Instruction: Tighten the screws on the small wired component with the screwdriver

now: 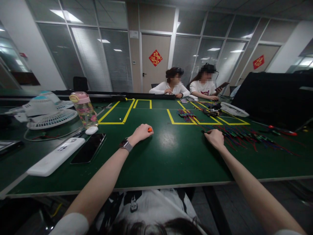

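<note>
My left hand (141,132) rests on the green table (171,156) as a fist, closed on a small orange object (150,130) that pokes out past the fingers. A watch (126,145) sits on that wrist. My right hand (215,137) lies on the table to the right with fingers curled, pinching a thin dark piece (203,132) at the edge of a spread of red and dark wires with connectors (246,137).
At the left lie a white power bank (56,156), a black phone (89,147), a white earbud case (91,130), a pink-lidded bottle (84,109) and a white fan (49,114). Yellow tape boxes mark the table. Two people sit at the far side. A black panel (276,98) stands right.
</note>
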`<action>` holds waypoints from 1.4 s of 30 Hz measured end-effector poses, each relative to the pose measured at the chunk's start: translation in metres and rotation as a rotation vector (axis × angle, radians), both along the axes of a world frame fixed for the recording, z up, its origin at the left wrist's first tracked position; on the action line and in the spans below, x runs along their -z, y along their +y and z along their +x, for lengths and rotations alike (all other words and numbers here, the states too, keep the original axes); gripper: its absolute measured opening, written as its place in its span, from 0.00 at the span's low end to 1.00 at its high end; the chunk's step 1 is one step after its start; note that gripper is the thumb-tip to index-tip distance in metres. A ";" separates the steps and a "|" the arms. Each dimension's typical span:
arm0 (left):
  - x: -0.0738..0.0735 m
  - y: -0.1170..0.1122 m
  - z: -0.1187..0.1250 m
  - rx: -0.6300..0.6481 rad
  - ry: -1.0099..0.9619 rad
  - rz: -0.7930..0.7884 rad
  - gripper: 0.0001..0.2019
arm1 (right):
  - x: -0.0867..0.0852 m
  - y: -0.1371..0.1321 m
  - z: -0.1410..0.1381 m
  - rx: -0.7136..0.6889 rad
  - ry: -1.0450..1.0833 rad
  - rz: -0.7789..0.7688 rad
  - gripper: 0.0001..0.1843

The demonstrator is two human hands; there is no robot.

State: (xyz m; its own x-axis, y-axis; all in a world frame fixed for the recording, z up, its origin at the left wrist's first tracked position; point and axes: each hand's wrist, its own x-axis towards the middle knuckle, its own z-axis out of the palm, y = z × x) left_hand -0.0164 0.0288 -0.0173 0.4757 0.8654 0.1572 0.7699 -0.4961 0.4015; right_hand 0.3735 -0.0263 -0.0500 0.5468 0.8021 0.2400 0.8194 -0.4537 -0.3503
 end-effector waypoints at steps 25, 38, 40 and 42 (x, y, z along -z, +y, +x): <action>0.002 -0.001 -0.001 -0.006 -0.003 -0.056 0.12 | 0.000 0.006 0.042 0.274 0.071 0.011 0.19; 0.005 0.002 0.001 -0.014 0.055 -0.005 0.11 | 0.004 0.005 0.067 0.345 0.031 0.045 0.21; 0.005 0.002 0.001 -0.007 0.053 -0.011 0.11 | 0.005 0.005 0.069 0.337 0.012 0.041 0.21; 0.004 0.001 0.001 -0.006 0.056 -0.009 0.11 | 0.007 0.005 0.070 0.309 -0.015 0.034 0.21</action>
State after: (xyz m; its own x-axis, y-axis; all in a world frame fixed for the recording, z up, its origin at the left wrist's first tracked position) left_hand -0.0153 0.0302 -0.0217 0.4782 0.8697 0.1224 0.7944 -0.4878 0.3620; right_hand 0.4438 -0.0212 -0.0571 0.7598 0.5898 0.2736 0.6496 -0.6705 -0.3585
